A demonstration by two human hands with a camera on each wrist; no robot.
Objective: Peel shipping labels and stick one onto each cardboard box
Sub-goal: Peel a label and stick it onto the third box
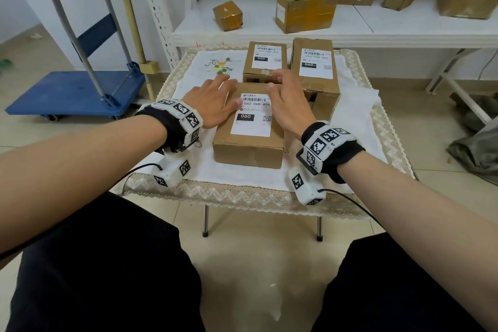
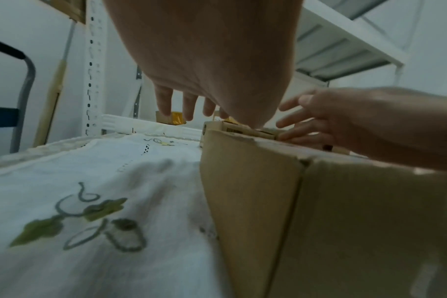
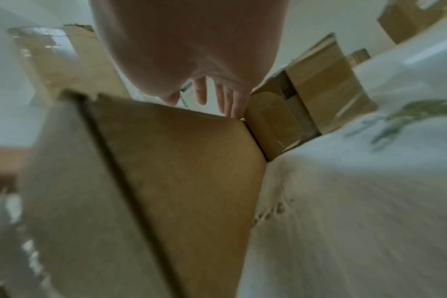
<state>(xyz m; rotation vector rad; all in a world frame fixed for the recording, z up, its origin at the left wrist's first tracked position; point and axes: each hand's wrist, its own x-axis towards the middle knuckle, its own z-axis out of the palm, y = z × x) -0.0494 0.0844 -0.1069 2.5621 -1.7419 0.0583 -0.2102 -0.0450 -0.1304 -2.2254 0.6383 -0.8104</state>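
Observation:
Three cardboard boxes stand on a small cloth-covered table [image 1: 377, 116], each with a white shipping label on top. The near box [image 1: 249, 147] carries a label [image 1: 253, 116] reading 060-06B-A05. My left hand [image 1: 215, 101] lies flat with straight fingers on the box's left top edge, thumb touching the label's left side. My right hand [image 1: 288, 100] lies flat over the label's right edge, fingers reaching toward the far boxes. Behind stand a smaller box [image 1: 265, 62] and a longer box [image 1: 316, 70]. From the left wrist, the near box [image 2: 319, 211] fills the right side under both hands.
A white shelf [image 1: 350, 29] behind the table holds several taped cardboard parcels. A blue platform trolley [image 1: 78, 91] stands on the floor to the left. Grey bags [image 1: 477, 148] lie on the floor at right. My legs sit under the table's near edge.

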